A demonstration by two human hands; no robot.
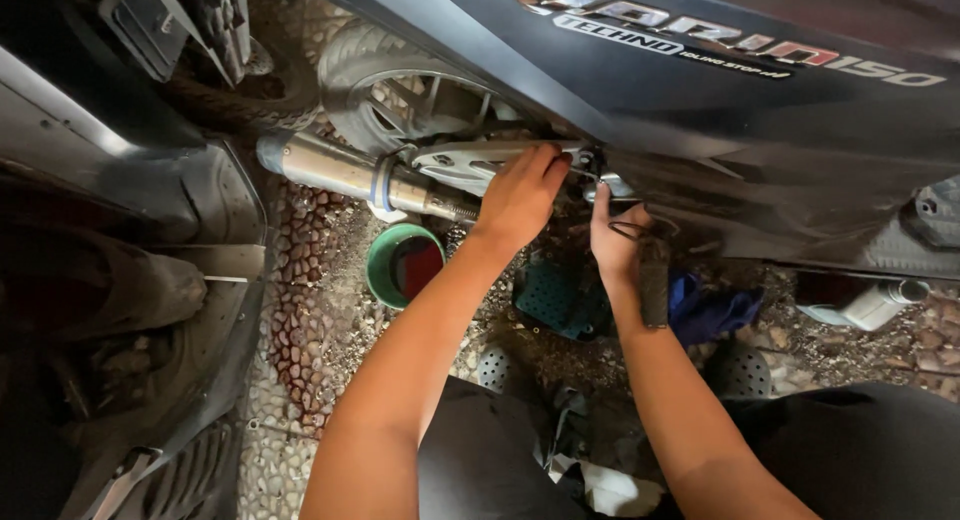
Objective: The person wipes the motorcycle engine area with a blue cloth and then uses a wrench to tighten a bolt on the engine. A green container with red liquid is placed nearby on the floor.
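My left hand (520, 195) reaches under the dark side panel (720, 90) of a scooter, its fingers curled on a small metal fitting (585, 162) beside the silver swingarm bracket (455, 163). Just right of it, my right hand (612, 242) stretches its fingers up to the same fitting. It holds a black-handled tool (655, 285), whose handle hangs down beside the wrist, with a thin cord loop near the palm. The tool's tip is hidden behind my fingers and the panel.
A silver exhaust muffler (330, 167) runs in front of the rear wheel (400, 90). Below it stands a green bowl of dark red liquid (403, 265). A teal perforated shoe (555, 298), a blue rag (712, 310) and a grey bottle (872, 305) lie on the pebble floor. Another scooter (120, 230) crowds the left.
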